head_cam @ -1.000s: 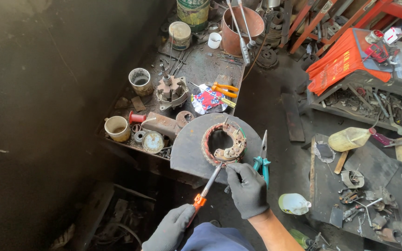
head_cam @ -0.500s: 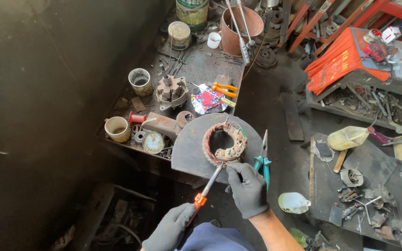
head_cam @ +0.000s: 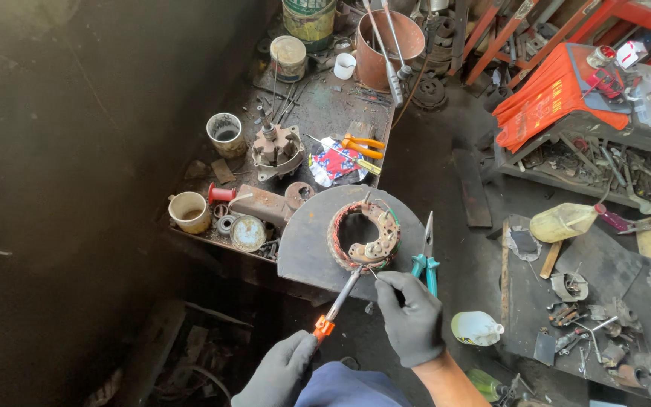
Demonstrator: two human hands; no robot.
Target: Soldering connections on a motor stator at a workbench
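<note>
Head cam, looking down on a cluttered workshop bench: stator ring w/ copper windings [head_cam: 364, 234] lies flat on a dark semicircular metal plate [head_cam: 307, 241], roughly centre frame. Left hand [head_cam: 284, 373], grey glove, at 6 o'clock, fingers clenched round an orange-collared soldering iron [head_cam: 338, 299]; its tip meets the stator's lower edge. Right hand [head_cam: 411, 316], also gloved, just at 5 o'clock of the stator, fingertips pinched on what looks like a thin wire at the ring's edge, too small to be sure. Teal-handled needle-nose pliers [head_cam: 426, 255] lie at 3 o'clock of the stator, touching the plate's rim. Orange-handled pliers [head_cam: 363, 145] at 12 o'clock on a printed rag. White cup [head_cam: 189, 212] at 9 o'clock, near the bench edge.
</note>
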